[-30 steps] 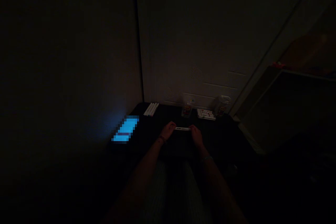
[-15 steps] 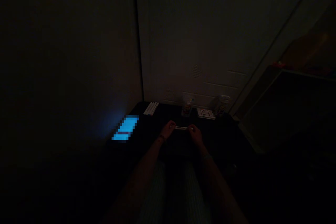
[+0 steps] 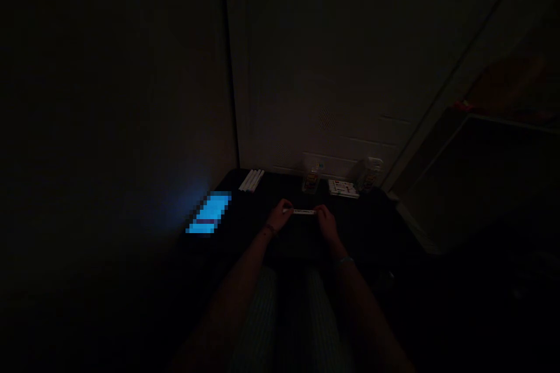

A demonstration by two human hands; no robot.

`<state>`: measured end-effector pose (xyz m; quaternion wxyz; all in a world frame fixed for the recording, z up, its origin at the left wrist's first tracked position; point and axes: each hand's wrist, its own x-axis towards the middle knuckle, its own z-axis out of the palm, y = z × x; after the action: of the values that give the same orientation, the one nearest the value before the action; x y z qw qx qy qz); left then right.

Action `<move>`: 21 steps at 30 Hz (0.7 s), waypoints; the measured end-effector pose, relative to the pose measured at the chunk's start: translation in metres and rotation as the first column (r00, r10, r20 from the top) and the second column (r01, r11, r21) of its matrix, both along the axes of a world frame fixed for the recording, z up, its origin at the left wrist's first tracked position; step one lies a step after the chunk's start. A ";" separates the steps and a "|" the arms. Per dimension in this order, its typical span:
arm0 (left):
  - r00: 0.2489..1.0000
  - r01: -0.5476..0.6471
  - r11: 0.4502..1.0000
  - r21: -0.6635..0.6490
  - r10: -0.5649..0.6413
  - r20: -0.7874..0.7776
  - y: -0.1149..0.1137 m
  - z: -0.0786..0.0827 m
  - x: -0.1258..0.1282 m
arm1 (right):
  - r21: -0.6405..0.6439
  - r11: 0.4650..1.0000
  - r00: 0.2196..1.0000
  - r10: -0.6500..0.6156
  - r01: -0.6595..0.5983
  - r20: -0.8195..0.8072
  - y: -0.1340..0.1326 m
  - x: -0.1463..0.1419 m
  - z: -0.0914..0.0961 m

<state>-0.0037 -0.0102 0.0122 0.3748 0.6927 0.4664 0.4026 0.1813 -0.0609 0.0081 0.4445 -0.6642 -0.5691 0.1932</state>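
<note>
On my feed the left hand (image 3: 280, 217) is nearly closed, its fingers pinching one end of a slim white pen (image 3: 304, 211). The right hand (image 3: 325, 220) is curled in the same way at the other end; its fingertips blend into the gloom, so I can't make out exactly how they meet the barrel. The pen lies crosswise between the two hands, over the dark surface (image 3: 371, 224); I can't tell whether it touches that surface. Dark print runs along its middle, too small for me to read, and the fingers cover both ends.

Just beyond the pen I see a clear package (image 3: 311, 180) with a printed label I can't read. Beyond the pen and to its right lies a stack of white pens (image 3: 343, 189), with a second package (image 3: 371, 175) next to it, its outline faint against the wall (image 3: 306, 81). Beyond the pen and to its left, a row of white pens (image 3: 251, 180) lies side by side. Farther left of the pen, a glowing blue screen (image 3: 210, 213) is pixelated, its content hidden from me. Nearer than the pen, the person's legs (image 3: 258, 315) fade into black.
</note>
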 end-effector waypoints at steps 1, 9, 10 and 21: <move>1.000 -0.015 1.000 0.006 0.015 -0.008 0.000 -0.001 0.000 | 0.007 1.000 1.000 -0.006 0.006 -0.011 0.000 0.000 0.000; 0.999 0.028 1.000 0.004 -0.028 -0.022 0.002 -0.005 0.001 | 0.036 0.998 0.999 -0.042 0.042 0.007 0.001 -0.002 -0.002; 0.999 0.037 0.999 0.008 -0.037 -0.014 0.001 -0.004 0.001 | 0.039 0.998 0.999 -0.047 0.046 0.010 0.001 -0.003 -0.002; 0.999 0.049 0.998 -0.040 -0.049 0.014 0.002 -0.004 -0.001 | 0.016 0.999 0.997 -0.049 0.049 0.055 0.002 -0.001 -0.004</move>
<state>-0.0049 -0.0081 0.0081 0.4014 0.6937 0.4549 0.3883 0.1801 -0.0590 0.0038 0.4380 -0.6798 -0.5661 0.1598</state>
